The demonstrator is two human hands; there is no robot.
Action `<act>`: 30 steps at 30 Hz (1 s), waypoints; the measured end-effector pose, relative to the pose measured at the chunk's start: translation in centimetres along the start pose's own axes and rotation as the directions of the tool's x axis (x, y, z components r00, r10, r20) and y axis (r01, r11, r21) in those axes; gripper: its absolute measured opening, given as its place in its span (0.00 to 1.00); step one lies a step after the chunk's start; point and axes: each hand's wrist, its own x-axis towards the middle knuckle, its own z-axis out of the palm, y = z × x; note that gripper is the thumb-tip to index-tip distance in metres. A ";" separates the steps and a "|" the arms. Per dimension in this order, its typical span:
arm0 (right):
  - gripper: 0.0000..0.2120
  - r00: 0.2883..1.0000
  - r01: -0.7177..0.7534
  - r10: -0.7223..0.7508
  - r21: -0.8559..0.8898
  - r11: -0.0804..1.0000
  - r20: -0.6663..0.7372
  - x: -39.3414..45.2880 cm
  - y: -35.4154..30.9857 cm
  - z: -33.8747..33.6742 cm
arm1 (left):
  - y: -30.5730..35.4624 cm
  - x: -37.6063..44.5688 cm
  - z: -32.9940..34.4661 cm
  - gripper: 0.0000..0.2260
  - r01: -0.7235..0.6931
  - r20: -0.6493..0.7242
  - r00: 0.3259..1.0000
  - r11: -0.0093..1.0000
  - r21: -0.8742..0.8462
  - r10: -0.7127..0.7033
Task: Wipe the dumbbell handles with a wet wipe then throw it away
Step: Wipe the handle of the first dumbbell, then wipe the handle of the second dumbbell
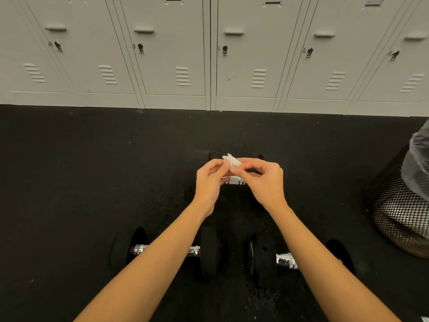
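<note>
Both hands are raised above the black floor [69, 182], close together in the middle of the view. The left hand [210, 182] and the right hand [264, 180] each pinch one small white wet wipe [232, 161] between thumb and fingertips, so both are closed on it. The wipe is bunched up and sticks out a little above the fingers. It touches nothing except the hands.

Three dumbbells lie on the floor. The far dumbbell [235, 181] is directly under the hands and mostly hidden by them; only a short piece of its shiny handle shows between the two hands, with dark ends just visible beyond them. The left dumbbell [209, 254] lies nearer to the person, and the left forearm crosses over its chrome handle. The right dumbbell [260, 259] lies just beside it, with the right forearm covering most of its handle. The black ends of these two are near each other, but I cannot tell if they touch.

At the right edge of the floor stands a black mesh bin [394, 212] with a clear plastic bag [417, 159] in it, well apart from the hands. Along the far edge of the floor runs a row of pale grey lockers [176, 54], all with doors closed.
</note>
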 end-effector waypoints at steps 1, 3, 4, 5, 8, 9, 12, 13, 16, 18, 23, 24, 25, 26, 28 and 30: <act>0.06 1.000 -0.019 0.019 0.023 1.000 -0.021 -0.1 -0.1 -0.2 | 0.0 0.0 0.0 0.09 0.022 0.007 1.000 0.999 -0.025 -0.021; 0.08 0.998 -0.042 0.045 0.055 0.998 -0.054 -0.1 -0.3 -0.5 | 0.0 -0.1 0.0 0.08 0.050 0.018 0.999 0.998 -0.043 -0.049; 0.09 0.997 -0.048 0.052 0.057 0.997 -0.063 -0.1 -0.3 -0.7 | 0.0 -0.1 0.1 0.07 0.050 0.025 0.998 0.998 -0.036 -0.049; 0.09 0.996 -0.056 0.059 0.050 0.997 -0.068 -0.1 -0.3 -0.8 | 0.0 -0.2 0.2 0.07 0.034 0.033 0.999 0.999 -0.012 -0.033; 0.12 0.995 -0.077 0.079 0.039 0.996 -0.061 -0.1 -0.3 -0.9 | 0.2 -0.1 0.2 0.05 -0.134 0.082 0.989 0.977 0.169 0.122; 0.12 0.995 -0.081 0.084 0.042 0.996 -0.055 -0.2 -0.3 -1.0 | 0.3 -0.1 0.1 0.05 -0.191 0.106 0.980 0.953 0.237 0.170; 0.08 0.994 -0.100 0.100 0.019 0.995 -0.042 -0.2 -0.5 -1.1 | 0.5 -0.1 -0.1 0.05 -0.301 0.180 0.952 0.874 0.382 0.249; 0.07 0.994 -0.103 0.102 -0.008 0.995 -0.046 -0.3 -0.5 -1.1 | 0.5 -0.2 -0.1 0.05 -0.336 0.198 0.941 0.839 0.428 0.276; 0.07 0.992 -0.101 0.093 -0.091 0.991 -0.084 -0.5 -0.5 -1.2 | 0.5 -0.5 -0.3 0.03 -0.439 0.237 0.898 0.729 0.526 0.370; 0.06 0.983 -0.150 0.142 -0.068 0.986 -0.118 -0.7 -0.6 -1.3 | 0.6 -0.8 -0.1 0.01 -0.448 0.232 0.894 0.735 0.509 0.384; 0.06 0.881 -0.375 0.414 0.195 0.906 -0.228 -0.6 -0.6 -1.3 | 0.6 -1.5 0.5 0.05 -0.168 0.024 0.986 0.957 0.236 0.167; 0.05 0.849 -0.418 0.482 0.283 0.863 -0.216 -0.4 -0.7 -1.3 | 0.7 -1.6 0.6 0.06 -0.090 -0.027 0.995 0.986 0.138 0.094; 0.04 0.818 -0.455 0.544 0.368 0.811 -0.187 -0.3 -0.8 -1.4 | 0.9 -1.8 0.8 0.06 -0.009 -0.067 0.998 1.000 0.019 0.010; 0.04 0.793 -0.483 0.589 0.429 0.763 -0.156 -0.2 -1.0 -1.4 | 1.1 -2.0 1.0 0.06 0.070 -0.091 0.993 0.991 -0.113 -0.081; 0.05 0.766 -0.519 0.635 0.481 0.706 -0.106 0.0 -1.3 -1.4 | 1.4 -2.5 1.5 0.05 0.200 -0.088 0.965 0.915 -0.350 -0.245; 0.04 0.764 -0.541 0.640 0.460 0.704 -0.080 0.2 -1.5 -1.4 | 1.7 -2.4 1.7 0.05 0.285 -0.073 0.932 0.843 -0.457 -0.355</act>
